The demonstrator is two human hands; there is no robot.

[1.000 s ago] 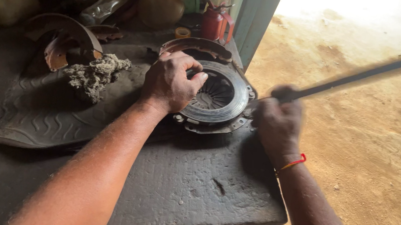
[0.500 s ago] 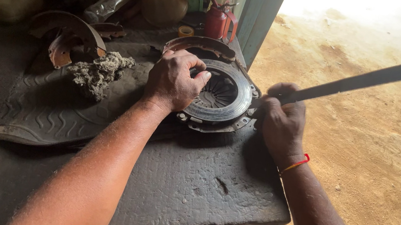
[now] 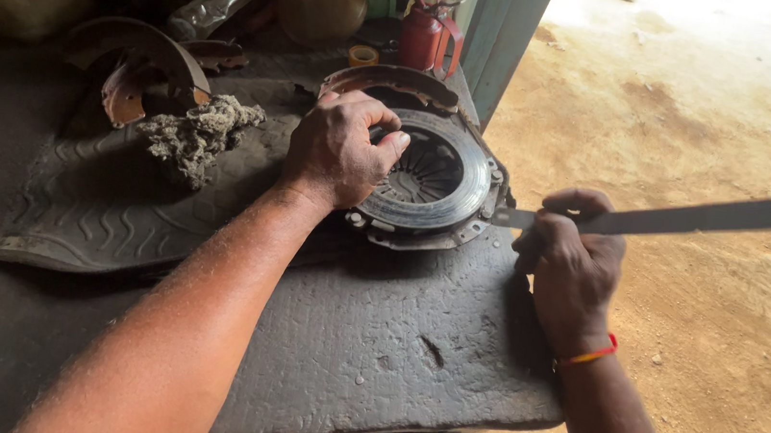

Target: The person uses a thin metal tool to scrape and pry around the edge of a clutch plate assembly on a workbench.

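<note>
A round metal clutch cover (image 3: pixel 438 179) lies flat on a dark workbench (image 3: pixel 371 341). My left hand (image 3: pixel 340 148) grips its left rim from above. My right hand (image 3: pixel 573 267) is closed around a long flat metal bar (image 3: pixel 714 217) that stretches off to the right. The bar's near tip (image 3: pixel 504 217) sits right at the cover's right edge, at one of its lugs. A red band is on my right wrist.
A rubber mat (image 3: pixel 106 204) with a grey wad of waste (image 3: pixel 197 132) lies left of the cover. Curved brake shoes (image 3: pixel 148 54) and another (image 3: pixel 391 80) sit behind. A red oil can (image 3: pixel 423 35) and bottles stand at the back. Bare dirt ground (image 3: pixel 736 111) is on the right.
The bar has swung down from a steep slant to nearly level. My right hand has moved a little away from the cover. My left hand has stayed on the rim.
</note>
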